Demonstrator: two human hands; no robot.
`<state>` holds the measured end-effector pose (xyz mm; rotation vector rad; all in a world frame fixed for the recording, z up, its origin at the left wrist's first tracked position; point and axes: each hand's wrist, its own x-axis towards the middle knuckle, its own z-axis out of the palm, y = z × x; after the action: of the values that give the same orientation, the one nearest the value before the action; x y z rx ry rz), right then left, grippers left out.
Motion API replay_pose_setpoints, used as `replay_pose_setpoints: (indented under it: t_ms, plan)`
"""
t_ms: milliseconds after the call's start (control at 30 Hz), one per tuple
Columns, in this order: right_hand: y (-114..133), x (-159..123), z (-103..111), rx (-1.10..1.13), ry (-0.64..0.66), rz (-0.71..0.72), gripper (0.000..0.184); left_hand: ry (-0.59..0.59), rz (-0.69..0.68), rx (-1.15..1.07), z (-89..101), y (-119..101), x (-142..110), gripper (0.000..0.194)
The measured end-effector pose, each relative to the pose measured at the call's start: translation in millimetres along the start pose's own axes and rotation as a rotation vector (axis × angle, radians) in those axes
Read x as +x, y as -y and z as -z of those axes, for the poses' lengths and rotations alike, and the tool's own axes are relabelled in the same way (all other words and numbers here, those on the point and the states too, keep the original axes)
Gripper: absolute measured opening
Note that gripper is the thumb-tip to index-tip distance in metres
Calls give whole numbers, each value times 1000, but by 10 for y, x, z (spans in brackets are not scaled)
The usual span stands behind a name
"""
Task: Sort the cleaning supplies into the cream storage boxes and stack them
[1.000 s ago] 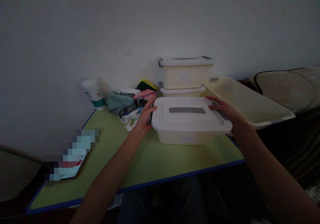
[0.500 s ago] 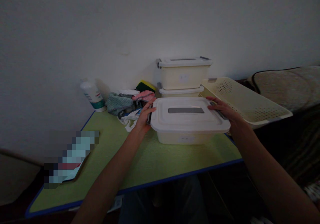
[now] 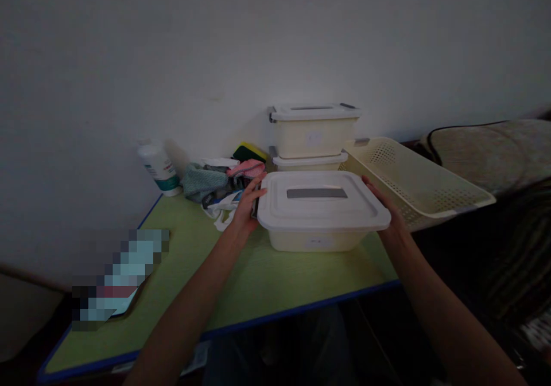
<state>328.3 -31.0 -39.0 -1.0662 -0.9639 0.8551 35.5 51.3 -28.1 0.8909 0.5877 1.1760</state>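
A cream storage box [image 3: 317,241] with a white lid and a grey handle strip sits on the green table [image 3: 241,288] in front of me. My left hand [image 3: 248,205] grips its left end by the dark latch, with some fingertips over the lid's edge. At the opposite end, my right hand [image 3: 390,208] is wrapped round the side; the lid hides part of its fingers. Behind it stands a stack of two similar boxes, the upper box [image 3: 316,136] with its lid on and a grey latch at its left.
A cream perforated basket [image 3: 422,185] stands at the right beside a light cushion [image 3: 486,151]. At the left are a white bottle [image 3: 159,168], bunched cloths [image 3: 204,182], a yellow-green sponge [image 3: 249,152] and a pixelated phone-like object [image 3: 124,277]. The wall rises behind.
My right hand has slid from the lid's right edge down to the box's side. The grey right latch, which stood against the lid, no longer shows. My left hand keeps its hold.
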Motion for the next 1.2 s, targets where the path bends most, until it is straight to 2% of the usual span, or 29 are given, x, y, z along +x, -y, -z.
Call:
replay_pose_setpoints:
  t_ms: [133,433,700,867,1000,1200]
  plan:
    - [-101,44,44,19,-60,5,34,-8,4,-29,-22,5,-15,44]
    - [-11,8,39,-16,-65,3,31,-24,-90,-182,-7,195,-66,31]
    - [17,-5,17,-43,-83,-9,30,9,-137,-54,79,228,-30,32]
    - [110,-47,32,-71,-92,-23,27,16,-170,44,152,182,-7,33]
    - [184,-119,50,-90,-113,18,24,26,-239,135,235,123,34,32]
    - [258,-406,142,-158,-91,90,36,154,-303,204,362,35,90,37]
